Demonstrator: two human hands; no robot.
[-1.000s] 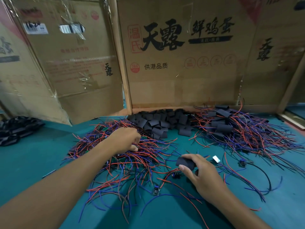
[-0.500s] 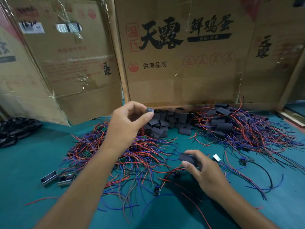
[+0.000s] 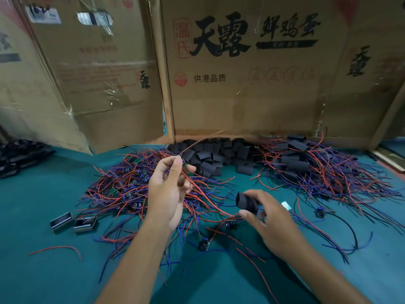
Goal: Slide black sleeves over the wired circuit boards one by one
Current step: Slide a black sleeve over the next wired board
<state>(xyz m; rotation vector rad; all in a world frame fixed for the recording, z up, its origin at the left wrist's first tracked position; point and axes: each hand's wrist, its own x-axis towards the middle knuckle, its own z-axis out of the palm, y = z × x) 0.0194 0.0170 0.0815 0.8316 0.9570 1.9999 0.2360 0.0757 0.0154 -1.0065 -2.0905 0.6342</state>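
Observation:
My left hand (image 3: 167, 191) is raised above the pile of wired boards (image 3: 127, 183), pinching a small green circuit board (image 3: 186, 166) between thumb and fingers. Its red and blue wires trail down and to the right. My right hand (image 3: 271, 222) holds a black sleeve (image 3: 246, 202) between thumb and fingers, its round opening turned left toward the board. The two hands are apart, with the wires running between them. A heap of loose black sleeves (image 3: 217, 154) lies at the back centre. Sleeved boards with wires (image 3: 306, 165) are piled at the back right.
Everything lies on a teal table (image 3: 43, 260). Cardboard box walls (image 3: 241, 102) close off the back. Two small metal cases (image 3: 73, 222) sit at the left. A dark stack (image 3: 17, 154) lies at the far left. Stray boards (image 3: 204, 245) and wires are scattered near my arms.
My left hand went from digging in the wire pile to lifting out one board, then drew it lower and nearer. My right hand raised the sleeve and turned its opening toward the board.

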